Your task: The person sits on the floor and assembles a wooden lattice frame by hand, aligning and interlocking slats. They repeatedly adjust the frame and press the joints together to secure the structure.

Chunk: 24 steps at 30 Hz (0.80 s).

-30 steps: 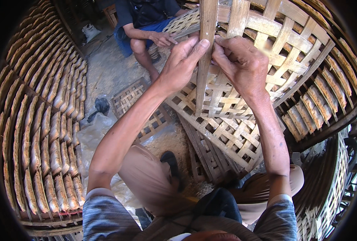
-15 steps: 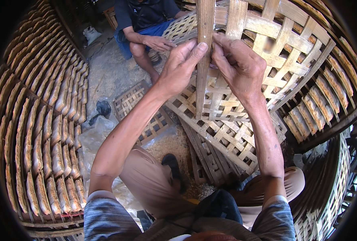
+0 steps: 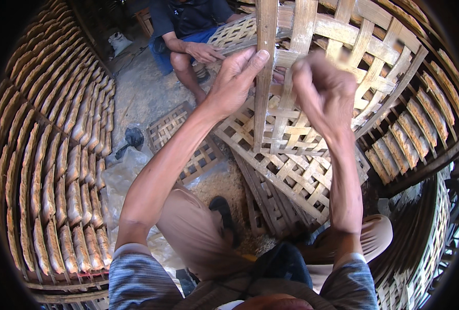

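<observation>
A woven bamboo tray (image 3: 297, 33) stands on edge in front of me, its wooden side bar (image 3: 265, 88) upright. My left hand (image 3: 235, 77) is closed on that bar, thumb resting against its near face and fingers going behind. My right hand (image 3: 328, 93) is off to the right of the bar, in front of the bamboo lattice. It is smeared by motion and its fingers look curled; whether anything is in them cannot be made out. Below lies another woven tray (image 3: 304, 181) on a stack of dark wooden frames (image 3: 270, 209).
Across from me a seated person's hand (image 3: 204, 52) rests by a lattice tray (image 3: 233, 32). Another tray (image 3: 185, 142) lies on the floor beside plastic sheeting (image 3: 128, 170). Racks of filled trays (image 3: 48, 170) rise at left, more (image 3: 402, 142) at right. Stacked trays (image 3: 420, 248) stand lower right.
My right hand has pulled away from the bar toward the right. My left hand keeps its hold, and the tray has shifted very slightly.
</observation>
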{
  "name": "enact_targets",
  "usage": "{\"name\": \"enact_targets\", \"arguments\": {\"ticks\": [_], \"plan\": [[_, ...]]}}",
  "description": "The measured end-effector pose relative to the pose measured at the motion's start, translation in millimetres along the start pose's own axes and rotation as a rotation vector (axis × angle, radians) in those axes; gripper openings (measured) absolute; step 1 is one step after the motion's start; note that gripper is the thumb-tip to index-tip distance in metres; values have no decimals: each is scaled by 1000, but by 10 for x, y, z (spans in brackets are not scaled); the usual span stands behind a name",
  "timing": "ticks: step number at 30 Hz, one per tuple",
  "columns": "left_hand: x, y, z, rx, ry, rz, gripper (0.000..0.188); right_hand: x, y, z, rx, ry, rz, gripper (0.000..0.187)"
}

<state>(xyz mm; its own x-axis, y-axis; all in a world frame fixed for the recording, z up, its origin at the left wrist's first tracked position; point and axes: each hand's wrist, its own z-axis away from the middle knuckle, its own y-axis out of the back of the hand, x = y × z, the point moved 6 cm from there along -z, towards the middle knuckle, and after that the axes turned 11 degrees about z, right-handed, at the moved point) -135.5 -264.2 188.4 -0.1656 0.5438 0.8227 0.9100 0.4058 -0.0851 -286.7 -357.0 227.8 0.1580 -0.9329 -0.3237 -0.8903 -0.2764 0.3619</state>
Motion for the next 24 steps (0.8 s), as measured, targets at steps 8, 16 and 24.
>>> {"name": "enact_targets", "arguments": {"ticks": [8,16,24], "plan": [[-48,-14,-29,-66,116,-19,46,90,-82,73,-296,-158,63,5],[-50,-24,-35,-20,32,26,47,59,-107,-79,35,137,167,12],[-16,-19,-15,-79,47,-28,49,-29,-118,-45,56,231,337,11]]}}
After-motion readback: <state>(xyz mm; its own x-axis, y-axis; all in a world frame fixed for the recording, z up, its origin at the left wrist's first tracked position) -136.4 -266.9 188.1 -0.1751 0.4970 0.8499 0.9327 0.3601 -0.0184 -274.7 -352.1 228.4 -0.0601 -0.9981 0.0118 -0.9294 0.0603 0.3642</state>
